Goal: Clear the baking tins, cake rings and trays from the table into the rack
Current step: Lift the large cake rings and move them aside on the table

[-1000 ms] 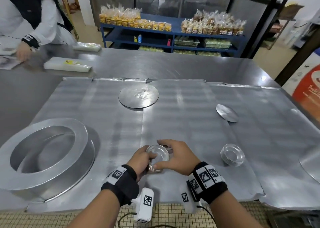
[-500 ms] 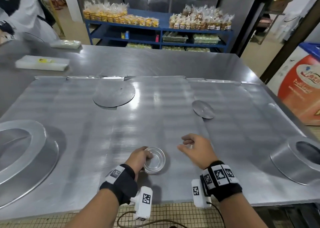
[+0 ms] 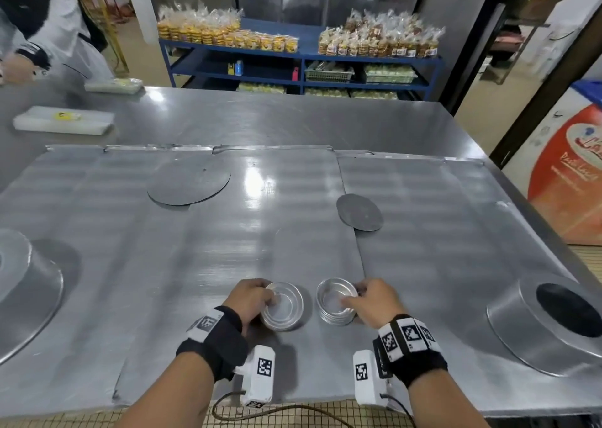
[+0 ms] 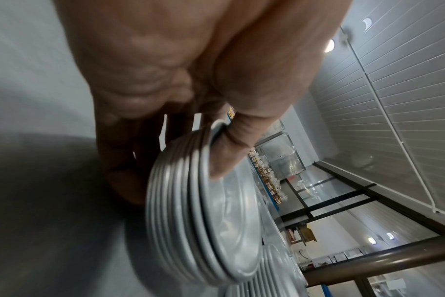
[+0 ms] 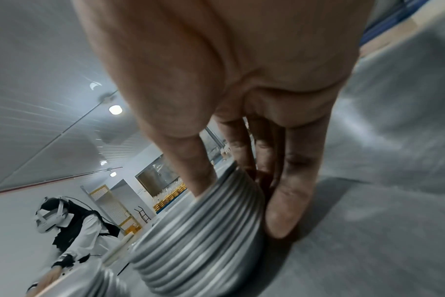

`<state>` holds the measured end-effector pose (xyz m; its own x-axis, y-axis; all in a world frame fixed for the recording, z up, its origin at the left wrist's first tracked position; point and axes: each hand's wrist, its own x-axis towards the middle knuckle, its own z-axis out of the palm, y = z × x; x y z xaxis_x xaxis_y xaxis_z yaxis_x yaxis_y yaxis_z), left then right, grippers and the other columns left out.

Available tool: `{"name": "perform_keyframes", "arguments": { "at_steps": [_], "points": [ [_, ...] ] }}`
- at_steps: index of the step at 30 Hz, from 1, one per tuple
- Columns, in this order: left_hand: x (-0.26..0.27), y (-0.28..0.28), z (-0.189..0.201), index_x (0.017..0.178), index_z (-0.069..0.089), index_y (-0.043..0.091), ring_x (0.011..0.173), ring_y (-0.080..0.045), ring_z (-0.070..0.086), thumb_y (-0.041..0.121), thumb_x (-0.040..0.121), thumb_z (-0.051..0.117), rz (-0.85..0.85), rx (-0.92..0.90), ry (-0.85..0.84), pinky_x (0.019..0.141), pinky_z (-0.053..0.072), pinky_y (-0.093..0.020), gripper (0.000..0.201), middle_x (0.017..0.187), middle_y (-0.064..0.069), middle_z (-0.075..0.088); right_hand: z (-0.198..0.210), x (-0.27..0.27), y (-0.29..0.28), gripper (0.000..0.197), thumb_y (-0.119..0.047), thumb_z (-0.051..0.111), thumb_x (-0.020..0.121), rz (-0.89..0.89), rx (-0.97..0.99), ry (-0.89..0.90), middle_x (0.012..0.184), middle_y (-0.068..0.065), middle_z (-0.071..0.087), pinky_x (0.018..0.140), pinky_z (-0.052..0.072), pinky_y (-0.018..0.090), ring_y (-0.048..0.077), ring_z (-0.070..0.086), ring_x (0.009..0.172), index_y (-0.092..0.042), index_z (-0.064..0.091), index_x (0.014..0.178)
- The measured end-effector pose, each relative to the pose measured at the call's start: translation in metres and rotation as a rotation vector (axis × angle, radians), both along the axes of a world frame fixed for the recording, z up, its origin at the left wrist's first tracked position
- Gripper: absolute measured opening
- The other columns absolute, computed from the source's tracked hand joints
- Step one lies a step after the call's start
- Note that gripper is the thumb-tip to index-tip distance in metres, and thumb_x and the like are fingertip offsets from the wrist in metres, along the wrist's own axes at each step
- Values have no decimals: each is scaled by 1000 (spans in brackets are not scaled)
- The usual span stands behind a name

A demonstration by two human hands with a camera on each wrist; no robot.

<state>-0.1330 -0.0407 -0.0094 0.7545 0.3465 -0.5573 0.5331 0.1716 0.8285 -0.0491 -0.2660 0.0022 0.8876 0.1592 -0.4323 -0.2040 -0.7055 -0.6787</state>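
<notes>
Two stacks of small round baking tins stand side by side, close but apart, at the near edge of the steel table (image 3: 293, 128). The left hand (image 3: 249, 300) grips the left stack of tins (image 3: 285, 310), thumb hooked over the top rim and the fingers curled behind the stack's side; the left wrist view shows the thumb (image 4: 231, 144) lying inside the uppermost tin and the nested rims (image 4: 181, 211) fanned beneath it. The right hand (image 3: 371, 302) pinches the right stack of tins (image 3: 334, 304), thumb reaching into the top tin and the fingers pressed against the stack's outer wall; in the right wrist view one finger (image 5: 290, 191) runs down the ribbed side of the stack (image 5: 203, 237) to the table surface. Whether either stack is lifted clear of the table cannot be told. Farther back on the table lie a large flat disc (image 3: 189, 183) at left centre and a smaller flat disc (image 3: 360, 212) to its right, well apart. A large cake ring (image 3: 26, 297) sits at the left edge of the view and another cake ring (image 3: 547, 326) at the right. A second person in a white sleeve (image 3: 55, 40) leans over the far left corner, near two flat white packets (image 3: 63, 119). Blue shelving (image 3: 303, 66) with bagged goods stands behind
</notes>
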Motion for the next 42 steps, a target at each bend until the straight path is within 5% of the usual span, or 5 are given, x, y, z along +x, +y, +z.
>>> {"name": "perform_keyframes", "arguments": {
  "at_steps": [10,21,27,35,42],
  "points": [
    [19,-2,12,65,68,6,56,-24,50,5,46,63,-5,36,104,58,39,-26,20,56,-11,54,-13,24,-1,27,4,79,60,-103,252,198,71,15,66,66,59,57,32,65,57,-6,63,79],
    [79,35,13,97,69,-5,61,-28,62,-15,78,65,47,0,51,50,58,-34,22,77,-18,61,-12,86,38,29,-4,77,55,-228,367,111,67,10,67,56,60,47,34,69,62,-9,67,82],
    [164,74,11,91,67,1,69,-33,63,-12,76,68,70,5,35,73,59,-50,20,80,-20,63,-12,160,80,18,6,76,70,-307,445,133,68,12,65,54,55,34,27,63,60,-6,66,78],
    [309,136,9,108,62,-1,79,-34,62,-15,78,67,99,-25,-45,54,62,-41,33,91,-24,63,-6,304,152,19,8,73,69,-394,549,39,71,14,66,62,55,36,28,63,58,-8,64,77],
    [434,189,16,114,61,-6,69,-31,65,-13,78,70,38,110,-108,59,62,-42,37,81,-19,64,-10,437,207,22,7,74,71,-375,516,-21,80,17,65,69,62,46,30,68,63,-5,61,84]
  ]
}}
